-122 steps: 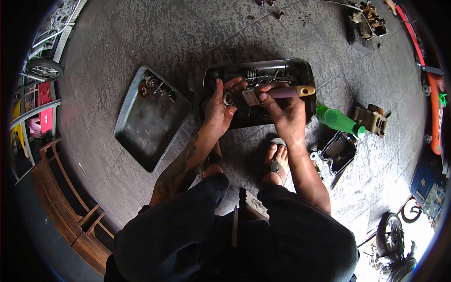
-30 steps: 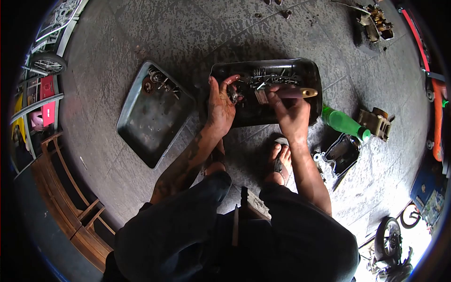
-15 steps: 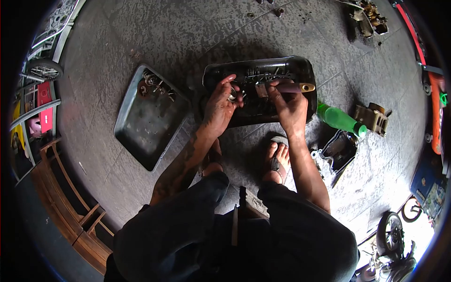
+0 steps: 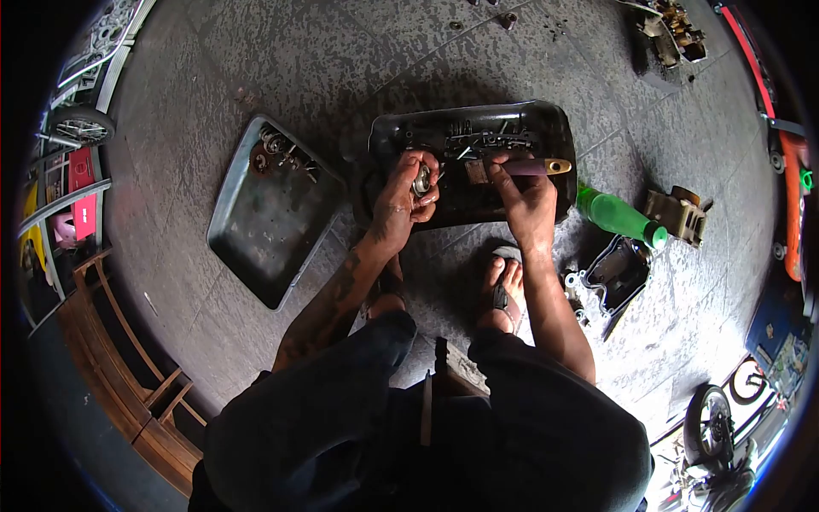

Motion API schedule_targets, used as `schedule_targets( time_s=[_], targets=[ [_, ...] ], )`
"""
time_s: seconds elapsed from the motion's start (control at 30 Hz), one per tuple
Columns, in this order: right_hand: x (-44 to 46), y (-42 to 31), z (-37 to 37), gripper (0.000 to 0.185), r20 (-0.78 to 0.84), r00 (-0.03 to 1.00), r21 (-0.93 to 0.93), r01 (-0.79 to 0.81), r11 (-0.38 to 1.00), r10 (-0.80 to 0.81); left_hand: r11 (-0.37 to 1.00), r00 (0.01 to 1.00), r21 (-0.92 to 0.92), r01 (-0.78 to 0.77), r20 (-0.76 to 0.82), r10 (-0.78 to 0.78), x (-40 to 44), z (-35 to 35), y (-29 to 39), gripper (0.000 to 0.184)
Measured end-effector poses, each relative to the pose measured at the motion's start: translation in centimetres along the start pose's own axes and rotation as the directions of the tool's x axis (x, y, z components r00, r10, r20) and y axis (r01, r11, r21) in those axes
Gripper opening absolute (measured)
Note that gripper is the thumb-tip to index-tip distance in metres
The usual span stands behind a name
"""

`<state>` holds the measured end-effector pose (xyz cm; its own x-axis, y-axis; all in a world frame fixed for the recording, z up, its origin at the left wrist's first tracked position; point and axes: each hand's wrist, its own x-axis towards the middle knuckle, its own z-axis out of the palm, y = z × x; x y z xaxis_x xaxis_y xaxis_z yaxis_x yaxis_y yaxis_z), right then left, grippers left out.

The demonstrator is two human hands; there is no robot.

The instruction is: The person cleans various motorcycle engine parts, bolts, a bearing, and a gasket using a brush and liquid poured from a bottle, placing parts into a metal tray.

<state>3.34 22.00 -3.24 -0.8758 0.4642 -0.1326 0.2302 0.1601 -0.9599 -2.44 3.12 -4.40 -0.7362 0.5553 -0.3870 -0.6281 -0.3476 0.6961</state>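
Note:
My left hand [image 4: 408, 194] is closed around a small round metal part [image 4: 421, 179], over the left side of a black tray [image 4: 559, 128]. My right hand [image 4: 526, 200] grips a brush [image 4: 529, 166] with a purple handle and a tan end. The brush's bristles point left, toward the metal part, with a gap between them. Along the back of the black tray lie a spring [image 4: 461, 130] and several small metal pieces. Dark shadow hides much of the tray's inside.
A second grey tray [image 4: 273, 230] with small parts stands at the left. To the right are a green bottle [image 4: 616, 215], a metal engine part [image 4: 676, 215] and a black-cored cover [image 4: 616, 275]. Another engine part [image 4: 670, 34] lies at the upper right; a wooden bench [image 4: 119, 375] stands lower left.
The fingers of my left hand have curled more closely around the metal part, which now shows more clearly. My right hand still holds the brush, with only a slight shift.

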Motion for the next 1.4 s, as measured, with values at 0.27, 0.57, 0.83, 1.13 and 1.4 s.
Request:
schedule_targets(
  time_s=[0.27,0.57,0.83,1.13,1.4],
  targets=[
    [0.0,0.2,0.0,0.014,-0.001,1.000,0.002,-0.025,1.000,0.025,0.997,0.996,0.070,0.035,-0.086,-0.029,0.1,0.8,0.8,0.035],
    [0.0,0.1,0.0,0.014,0.000,1.000,-0.014,-0.014,1.000,0.014,0.987,0.997,0.159,0.034,-0.069,-0.023,0.0,1.0,0.3,0.028],
    [0.0,0.4,0.0,0.016,-0.018,1.000,-0.022,-0.011,1.000,0.011,0.998,0.994,0.016,0.067,-0.082,-0.065,0.0,0.2,0.7,0.041],
    [0.2,-0.6,-0.4,0.018,0.035,0.999,-0.158,0.009,0.987,-0.003,0.990,0.982,0.141,-0.031,-0.178,0.056,0.3,0.5,0.2,0.032],
    [0.2,-0.7,-0.4,0.019,0.015,1.000,-0.144,0.005,0.990,-0.003,0.961,0.981,0.263,-0.080,-0.149,0.123,0.4,0.2,-0.3,0.033]
  ],
)
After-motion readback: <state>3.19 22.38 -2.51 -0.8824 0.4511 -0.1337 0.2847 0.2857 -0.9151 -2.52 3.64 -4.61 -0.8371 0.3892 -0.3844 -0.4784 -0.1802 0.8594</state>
